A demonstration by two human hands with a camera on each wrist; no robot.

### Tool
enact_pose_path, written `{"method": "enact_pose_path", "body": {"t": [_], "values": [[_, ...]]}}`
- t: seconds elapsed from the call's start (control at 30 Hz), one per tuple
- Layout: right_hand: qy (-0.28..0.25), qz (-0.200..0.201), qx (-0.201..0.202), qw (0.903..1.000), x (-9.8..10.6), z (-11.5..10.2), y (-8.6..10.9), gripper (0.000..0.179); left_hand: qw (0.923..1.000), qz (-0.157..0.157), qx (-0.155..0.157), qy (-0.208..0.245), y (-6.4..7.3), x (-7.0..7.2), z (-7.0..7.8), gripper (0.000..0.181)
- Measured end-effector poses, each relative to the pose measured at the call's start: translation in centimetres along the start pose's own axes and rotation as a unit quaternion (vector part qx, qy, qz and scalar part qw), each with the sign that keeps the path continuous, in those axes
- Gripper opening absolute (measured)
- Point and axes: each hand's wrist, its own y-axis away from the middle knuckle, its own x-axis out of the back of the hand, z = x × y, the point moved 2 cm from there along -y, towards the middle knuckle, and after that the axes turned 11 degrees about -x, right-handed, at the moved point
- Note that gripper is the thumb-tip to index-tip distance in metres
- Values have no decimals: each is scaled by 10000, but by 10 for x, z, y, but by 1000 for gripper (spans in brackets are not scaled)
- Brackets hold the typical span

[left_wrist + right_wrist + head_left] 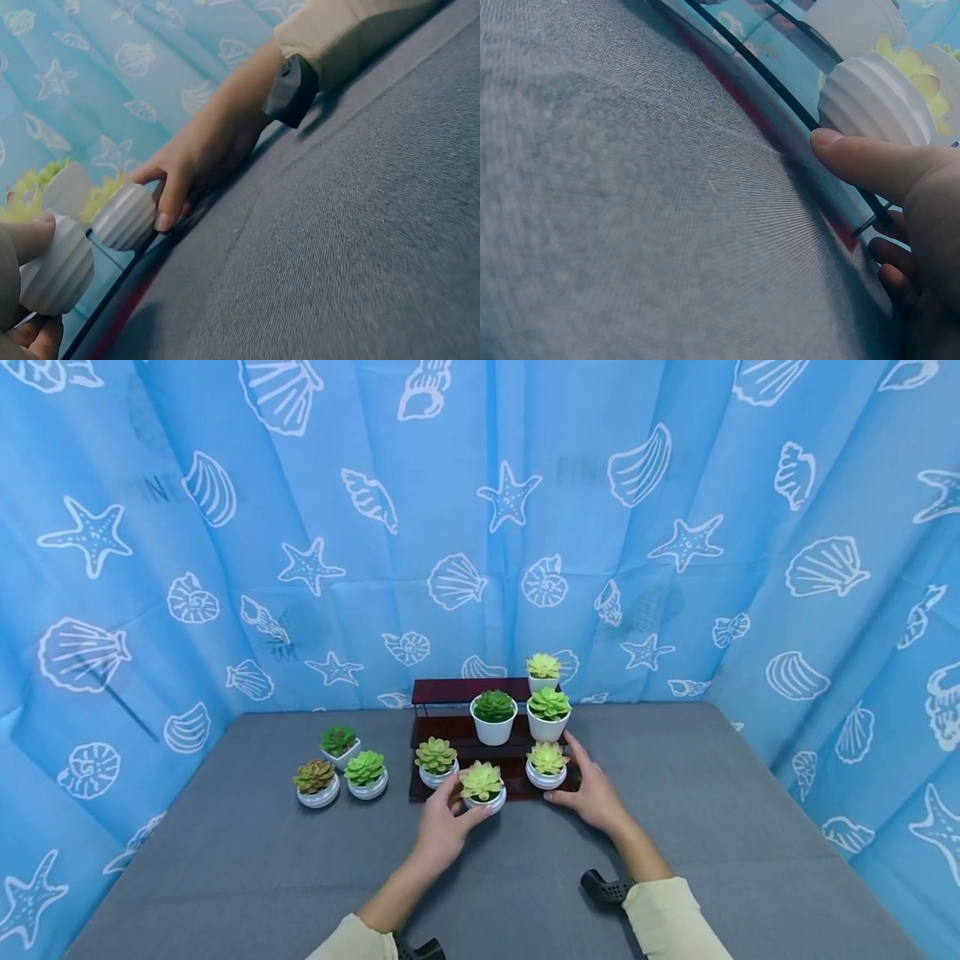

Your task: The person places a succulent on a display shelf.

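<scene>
My left hand [442, 827] grips a potted succulent [482, 783] in a ribbed white pot, thumb on one side and fingers on the other. It is held at the front edge of a dark red tiered display stand [517, 767]. My right hand [596, 795] holds the stand's right end, its thumb [855, 159] on the front edge beside another ribbed pot [874, 97]. That pot's pale succulent [547, 758] stands on the lowest tier at the right; a yellow-green succulent [436, 755] stands at the left of that tier.
On the middle tier are a dark green succulent [494, 718] and a bright green one [549, 703]; a small one [543, 670] tops the upper tier. Left on the grey table [225, 860] are three more pots [317, 783]. A blue shell-print curtain [465, 527] hangs behind.
</scene>
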Motion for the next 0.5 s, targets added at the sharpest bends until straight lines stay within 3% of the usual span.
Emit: {"method": "enact_pose_path", "body": {"t": [0.13,0.5], "values": [[-4,14,-28,10000,-1,0,0,107,9999,138,21,84,-5,-9,0,60],[-45,41,-89,9999,-1,0,1,107,9975,628,58,-313,-12,-28,-5,57]]}}
